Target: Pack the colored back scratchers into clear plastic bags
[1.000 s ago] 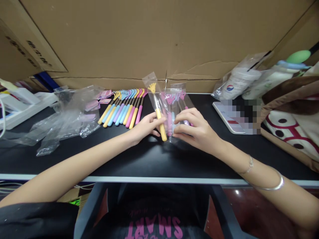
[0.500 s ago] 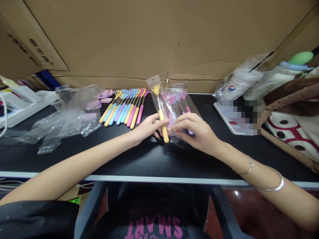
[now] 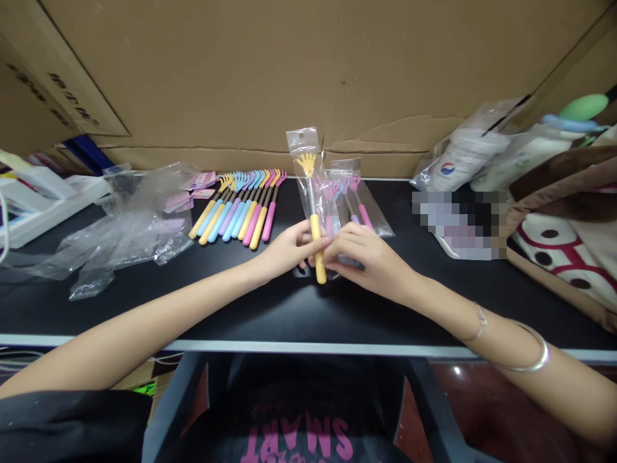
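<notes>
Black tabletop point(image 3: 270, 308) lies nearest; above it the left hand point(image 3: 284, 247) and right hand point(image 3: 361, 257) both pinch shut on a yellow scratcher point(image 3: 315, 241) in its clear sleeve point(image 3: 303, 145), held upright. Steady fingers keep it straight. Bagged pink ones point(image 3: 357, 199), probably finished, lie behind; loose scratchers point(image 3: 241, 209) farther left.

- Bagged yellow back scratcher point(image 3: 313, 206) now stands more upright than a second ago, its bag top raised toward the back edge of the bench point(image 3: 241, 302).
- Right hand point(image 3: 366, 260) has shifted left, fingers now meeting the left hand point(image 3: 288, 247) at the yellow handle.
- Bagged pink scratchers point(image 3: 359, 202) now lie uncovered.
</notes>
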Available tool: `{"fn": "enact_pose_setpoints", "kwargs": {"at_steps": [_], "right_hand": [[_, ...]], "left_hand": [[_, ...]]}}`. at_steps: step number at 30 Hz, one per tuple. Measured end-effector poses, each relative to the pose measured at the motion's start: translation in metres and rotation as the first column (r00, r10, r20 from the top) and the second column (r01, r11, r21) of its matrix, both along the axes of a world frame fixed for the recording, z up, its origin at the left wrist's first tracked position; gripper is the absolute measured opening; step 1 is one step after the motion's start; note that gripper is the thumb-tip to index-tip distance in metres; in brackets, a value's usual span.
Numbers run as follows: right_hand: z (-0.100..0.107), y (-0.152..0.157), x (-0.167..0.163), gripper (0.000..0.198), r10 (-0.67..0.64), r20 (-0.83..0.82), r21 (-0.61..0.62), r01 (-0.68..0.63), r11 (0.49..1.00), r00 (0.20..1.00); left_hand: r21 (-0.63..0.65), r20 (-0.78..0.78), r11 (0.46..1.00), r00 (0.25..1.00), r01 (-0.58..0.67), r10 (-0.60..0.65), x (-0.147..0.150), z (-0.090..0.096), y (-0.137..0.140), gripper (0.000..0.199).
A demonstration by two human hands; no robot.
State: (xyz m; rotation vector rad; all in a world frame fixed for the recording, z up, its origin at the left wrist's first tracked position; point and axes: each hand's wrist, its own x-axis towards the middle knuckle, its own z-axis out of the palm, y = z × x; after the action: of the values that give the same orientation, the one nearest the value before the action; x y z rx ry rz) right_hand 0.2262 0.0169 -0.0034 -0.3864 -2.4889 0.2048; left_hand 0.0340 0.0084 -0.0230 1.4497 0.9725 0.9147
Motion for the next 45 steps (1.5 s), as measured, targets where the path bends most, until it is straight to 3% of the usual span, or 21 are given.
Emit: {"fn": "enact_pose_setpoints", "kwargs": {"at_steps": [7,22,30,34,41,45], "right_hand": [[0.0,-0.005,-0.002,0.018,0.037,-0.043,-0.017,-0.038,0.999,0.998],[0.009,-0.01,-0.004,0.018,0.011,-0.132,-0.219,-0.04,0.975,0.991],[0.004,-0.009,-0.002,0.016,-0.058,-0.068,-0.153,0.047,0.987,0.996],[0.0,-0.006,-0.002,0.018,-0.012,-0.077,-0.135,0.001,0.991,0.997],[-0.004,-0.002,-0.001,0.016,-0.021,-0.018,0.098,0.023,0.995,1.0],[-0.004,0.0,0.0,0.02,-0.046,-0.02,0.134,0.049,0.99,0.999]], "left_hand": [[0.014,0.0,1.0,1.0,0.019,-0.019,-0.001,-0.003,0.002,0.041],[-0.104,-0.023,0.992,0.997,0.075,-0.078,-0.005,0.007,0.005,0.039],[-0.048,-0.06,0.994,0.993,0.095,-0.097,-0.004,0.001,0.004,0.036],[0.014,-0.045,0.996,0.995,0.088,-0.088,-0.005,-0.006,0.004,0.04],[0.055,-0.055,0.992,0.992,0.115,-0.112,-0.005,-0.003,-0.002,0.042],[0.062,-0.074,0.984,0.984,0.165,-0.16,-0.005,0.004,-0.009,0.041]]}}
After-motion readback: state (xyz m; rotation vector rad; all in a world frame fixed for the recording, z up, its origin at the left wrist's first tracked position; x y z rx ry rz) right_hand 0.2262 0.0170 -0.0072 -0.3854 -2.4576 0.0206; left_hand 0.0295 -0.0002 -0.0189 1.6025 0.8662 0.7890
